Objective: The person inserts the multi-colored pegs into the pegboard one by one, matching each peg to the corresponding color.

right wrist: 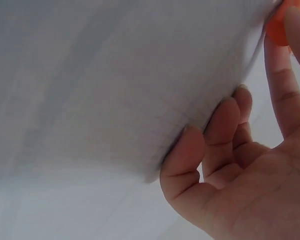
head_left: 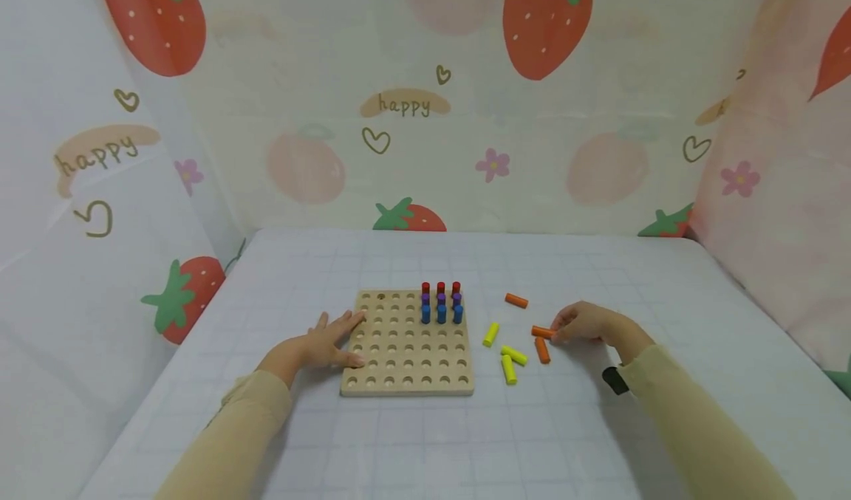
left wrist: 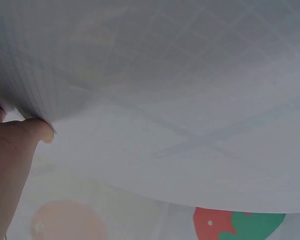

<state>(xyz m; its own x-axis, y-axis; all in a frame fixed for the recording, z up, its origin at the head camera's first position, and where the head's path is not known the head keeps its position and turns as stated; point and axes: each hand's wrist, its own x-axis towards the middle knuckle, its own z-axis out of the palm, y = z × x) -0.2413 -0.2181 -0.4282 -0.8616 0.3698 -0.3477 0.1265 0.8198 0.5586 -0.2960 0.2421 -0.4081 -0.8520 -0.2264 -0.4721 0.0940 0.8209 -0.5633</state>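
In the head view, my left hand [head_left: 324, 343] rests against the left edge of a wooden peg board [head_left: 407, 393], fingers spread over its rim. Three red pegs [head_left: 441, 287], three purple pegs [head_left: 442, 299] and three blue pegs [head_left: 442, 314] stand upright in rows at the board's far right corner. To the right of the board, my right hand [head_left: 594, 324] pinches one end of an orange peg [head_left: 541, 331] at the table surface. The right wrist view shows that orange peg [right wrist: 277, 29] between thumb and index finger, with the other fingers curled against the tabletop.
Two more orange pegs lie loose, one farther back [head_left: 516, 300] and one just below the pinched peg [head_left: 542, 351]. Three yellow pegs [head_left: 509, 370] are scattered between them and the board. A white gridded cloth [head_left: 532, 441] covers the table; printed curtains [head_left: 412, 168] enclose it.
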